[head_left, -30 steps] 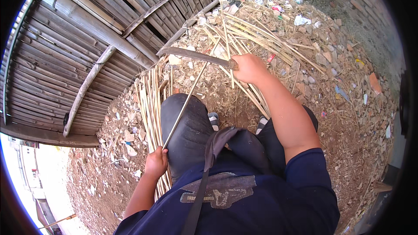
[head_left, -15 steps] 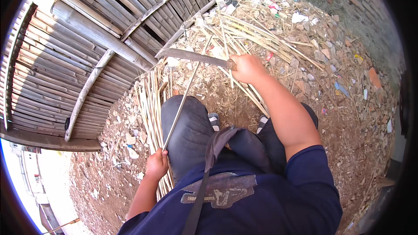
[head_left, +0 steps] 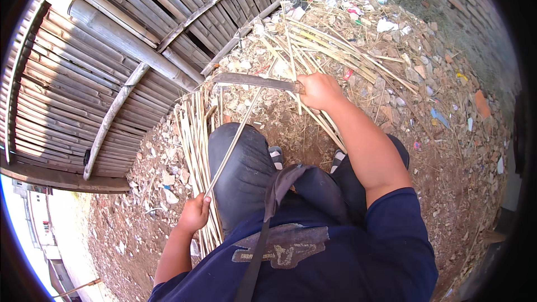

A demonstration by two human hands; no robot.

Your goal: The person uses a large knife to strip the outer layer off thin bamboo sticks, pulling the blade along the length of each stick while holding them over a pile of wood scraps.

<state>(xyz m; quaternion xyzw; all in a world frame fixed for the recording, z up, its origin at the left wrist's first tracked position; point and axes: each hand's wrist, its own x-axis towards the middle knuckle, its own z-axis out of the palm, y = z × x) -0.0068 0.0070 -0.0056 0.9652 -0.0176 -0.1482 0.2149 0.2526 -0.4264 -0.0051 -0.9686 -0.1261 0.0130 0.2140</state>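
1 fisheye view, head-worn, facing down, close range

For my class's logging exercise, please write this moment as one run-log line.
left hand: holds stick | right hand: grips knife | knife: crosses stick, contact unclear | stick pile: beside left knee

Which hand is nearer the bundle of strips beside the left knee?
Left. The left hand overlaps the bundle in view, near its lower end; the right hand is farther right, holding a knife.
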